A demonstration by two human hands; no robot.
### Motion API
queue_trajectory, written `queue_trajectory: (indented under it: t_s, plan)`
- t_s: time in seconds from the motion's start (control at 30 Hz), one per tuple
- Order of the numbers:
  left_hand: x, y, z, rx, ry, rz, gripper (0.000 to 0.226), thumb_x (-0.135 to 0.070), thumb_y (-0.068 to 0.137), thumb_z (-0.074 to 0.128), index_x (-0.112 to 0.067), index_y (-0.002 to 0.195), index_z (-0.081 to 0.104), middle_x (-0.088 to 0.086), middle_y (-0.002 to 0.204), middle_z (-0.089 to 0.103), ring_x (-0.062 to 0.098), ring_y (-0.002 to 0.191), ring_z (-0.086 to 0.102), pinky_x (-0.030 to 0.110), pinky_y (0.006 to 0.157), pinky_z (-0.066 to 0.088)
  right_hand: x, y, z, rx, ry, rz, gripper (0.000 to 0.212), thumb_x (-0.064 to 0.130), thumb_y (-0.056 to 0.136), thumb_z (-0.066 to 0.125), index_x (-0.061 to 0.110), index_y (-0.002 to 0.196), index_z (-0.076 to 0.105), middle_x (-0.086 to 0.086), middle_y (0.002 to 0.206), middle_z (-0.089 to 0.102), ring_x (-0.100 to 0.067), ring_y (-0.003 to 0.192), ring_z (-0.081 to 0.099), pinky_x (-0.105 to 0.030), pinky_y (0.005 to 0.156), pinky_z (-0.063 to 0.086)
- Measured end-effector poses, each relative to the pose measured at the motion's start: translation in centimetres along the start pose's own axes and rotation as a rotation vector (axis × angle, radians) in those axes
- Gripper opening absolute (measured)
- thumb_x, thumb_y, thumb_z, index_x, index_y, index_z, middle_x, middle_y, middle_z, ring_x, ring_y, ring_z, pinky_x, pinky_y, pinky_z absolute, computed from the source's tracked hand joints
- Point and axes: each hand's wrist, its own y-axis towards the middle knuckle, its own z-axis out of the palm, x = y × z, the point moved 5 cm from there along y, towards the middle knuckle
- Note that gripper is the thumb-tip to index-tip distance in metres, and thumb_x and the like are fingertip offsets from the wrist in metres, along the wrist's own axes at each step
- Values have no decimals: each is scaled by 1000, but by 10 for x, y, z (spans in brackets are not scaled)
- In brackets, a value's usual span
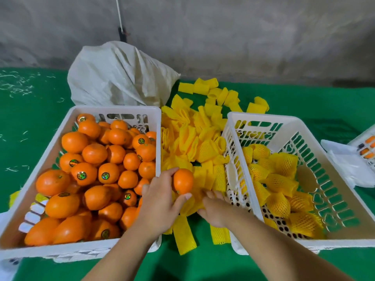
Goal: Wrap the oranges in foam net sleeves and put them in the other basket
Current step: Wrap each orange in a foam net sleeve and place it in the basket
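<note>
Orange fruit in the left hand, yellow foam under the right.

The left hand (pixel 160 201) held one bare orange (pixel 183 181) between thumb and curled fingers, just past the right rim of the left basket (pixel 113 108), above the heap of yellow foam net sleeves (pixel 194 138) that lay on the green cloth (pixel 30 118) between the two white baskets. The right hand (pixel 215 209) reached down into that heap with its fingers bent among the sleeves; whether it pinched one I could not tell. The left basket was piled with bare oranges (pixel 95 153), several bearing shiny stickers. The right basket (pixel 263 118) held a layer of wrapped oranges (pixel 282 183) in yellow netting. A pale sack (pixel 121 76) stood behind the left basket, against the grey wall.
</note>
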Motion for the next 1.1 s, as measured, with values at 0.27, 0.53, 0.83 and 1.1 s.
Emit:
queue_trajectory:
  t_s: [0.27,0.53,0.83,1.1]
  plan:
    - [-2,1,8,20,165,-15,69,-58,92,67,-36,149,35,-12,140,50,17,116,48,37,86,27,-25,9,18,119,-68,164,58,57,107,34,32,159,33,-10,169,-24,-41,153,-25,-62,124,-2]
    - [-3,2,8,18,182,-14,66,-60,95,61,-35,151,35,-12,139,50,17,116,48,36,85,25,-19,12,13,-25,197,128,64,55,105,43,13,153,40,-5,165,27,-36,153,16,-52,120,25]
    - [0,2,6,-18,71,-7,71,-78,97,36,-35,153,30,-14,137,50,13,120,47,35,89,21,-11,-20,-34,-849,1047,26,20,21,90,78,26,98,60,2,81,61,-4,68,59,-21,61,48]
    - [-11,-18,-7,-112,-927,-242,59,-89,75,60,-53,122,61,-20,118,69,-1,108,65,18,82,52,41,-75,-64,-538,1929,-233,33,28,92,75,15,122,71,-2,101,78,-17,93,72,-32,80,58]
